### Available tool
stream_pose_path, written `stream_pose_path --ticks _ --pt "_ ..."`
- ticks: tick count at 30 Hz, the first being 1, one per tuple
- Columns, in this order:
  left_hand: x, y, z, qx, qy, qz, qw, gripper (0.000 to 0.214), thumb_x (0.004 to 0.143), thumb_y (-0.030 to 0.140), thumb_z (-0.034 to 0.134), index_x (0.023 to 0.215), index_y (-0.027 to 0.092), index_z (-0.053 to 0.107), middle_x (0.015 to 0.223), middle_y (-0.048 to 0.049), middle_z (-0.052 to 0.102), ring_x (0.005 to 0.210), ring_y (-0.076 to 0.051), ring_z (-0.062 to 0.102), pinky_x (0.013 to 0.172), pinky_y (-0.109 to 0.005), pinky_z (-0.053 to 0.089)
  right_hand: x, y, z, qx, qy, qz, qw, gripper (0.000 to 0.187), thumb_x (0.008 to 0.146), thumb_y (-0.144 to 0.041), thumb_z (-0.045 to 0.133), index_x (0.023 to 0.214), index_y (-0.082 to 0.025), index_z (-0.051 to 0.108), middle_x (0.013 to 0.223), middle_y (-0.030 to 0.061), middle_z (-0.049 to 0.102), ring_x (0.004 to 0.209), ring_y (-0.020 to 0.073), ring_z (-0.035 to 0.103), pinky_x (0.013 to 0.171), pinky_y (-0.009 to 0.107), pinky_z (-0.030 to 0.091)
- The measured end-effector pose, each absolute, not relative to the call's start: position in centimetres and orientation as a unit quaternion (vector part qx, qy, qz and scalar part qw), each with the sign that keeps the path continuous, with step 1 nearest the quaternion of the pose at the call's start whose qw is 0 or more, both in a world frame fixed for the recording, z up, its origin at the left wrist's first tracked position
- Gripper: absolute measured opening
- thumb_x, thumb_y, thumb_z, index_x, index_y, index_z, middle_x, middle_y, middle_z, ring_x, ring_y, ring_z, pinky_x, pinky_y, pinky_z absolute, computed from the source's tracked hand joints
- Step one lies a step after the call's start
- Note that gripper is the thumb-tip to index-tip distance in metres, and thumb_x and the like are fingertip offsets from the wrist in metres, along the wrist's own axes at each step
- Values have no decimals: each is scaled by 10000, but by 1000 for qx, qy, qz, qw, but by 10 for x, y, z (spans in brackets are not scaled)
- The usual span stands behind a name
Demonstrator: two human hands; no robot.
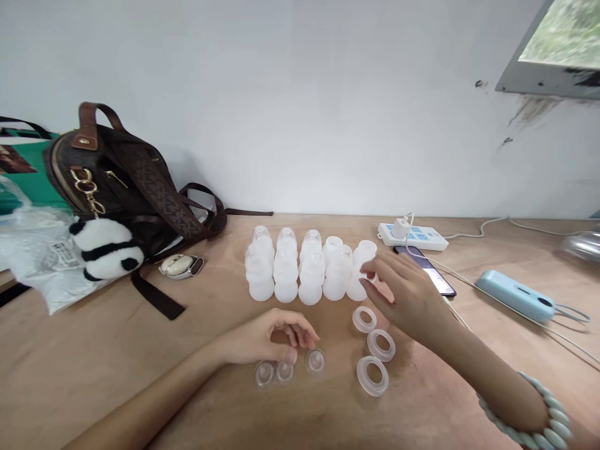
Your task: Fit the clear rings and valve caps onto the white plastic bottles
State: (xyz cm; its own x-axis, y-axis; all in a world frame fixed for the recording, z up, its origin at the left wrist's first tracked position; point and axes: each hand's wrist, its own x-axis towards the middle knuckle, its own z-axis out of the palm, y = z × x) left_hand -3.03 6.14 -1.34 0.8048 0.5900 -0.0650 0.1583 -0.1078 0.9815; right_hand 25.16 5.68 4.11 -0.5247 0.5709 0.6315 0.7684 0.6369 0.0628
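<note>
My left hand point(262, 337) hovers low over the table with fingers half curled and parted from the thumb, holding nothing. Its thumb tip is at the middle of three small clear dome-shaped pieces point(315, 360), which look like bottle nipples. My right hand point(412, 297) reaches to the right end of a group of small white bottles point(311, 281); a gap shows between thumb and forefinger. Those fingertips are beside an uncapped bottle point(365, 250), and contact cannot be made out. Several bottles wear clear dome caps point(285, 235). Below my right hand lie three translucent rings point(373, 376).
A dark backpack point(135, 169) with a panda plush point(107, 250) stands at left, by a clear plastic bag point(37, 256). A cream oval gadget point(180, 266) lies near it. At right are a power strip point(429, 239), a phone point(440, 281), a light-blue device point(515, 297) and cables.
</note>
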Motion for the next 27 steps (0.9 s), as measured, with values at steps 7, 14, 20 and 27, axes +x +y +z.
stream_pose_path --ticks 7,14,20,27 --pt "-45 59 7 827 334 15 452 610 467 487 959 815 222 534 814 45 547 676 -142 460 555 -236 327 253 47 7 -456 -882 -96 65 218 823 -169 608 610 -202 575 573 60 645 502 200 560 507 307 243" --pt "-50 53 25 858 358 -49 365 382 621 219 843 691 208 467 715 59 539 642 -139 459 540 -245 289 255 47 -1 -460 -885 -52 58 283 805 -87 585 549 -195 532 532 15 596 465 147 526 485 287 234" --pt "-46 54 37 795 386 94 458 313 706 236 805 767 205 500 812 44 551 792 -164 526 725 -279 439 253 42 15 -401 -893 -29 200 169 942 -194 529 789 -184 600 871 77 641 743 186 614 614 298 474" --pt "-16 54 5 689 337 338 546 285 767 234 812 832 192 538 823 39 558 748 -127 540 698 -262 440 236 29 7 -274 -868 15 414 56 1000 -177 534 949 -189 550 1201 157 627 960 207 677 748 332 591"
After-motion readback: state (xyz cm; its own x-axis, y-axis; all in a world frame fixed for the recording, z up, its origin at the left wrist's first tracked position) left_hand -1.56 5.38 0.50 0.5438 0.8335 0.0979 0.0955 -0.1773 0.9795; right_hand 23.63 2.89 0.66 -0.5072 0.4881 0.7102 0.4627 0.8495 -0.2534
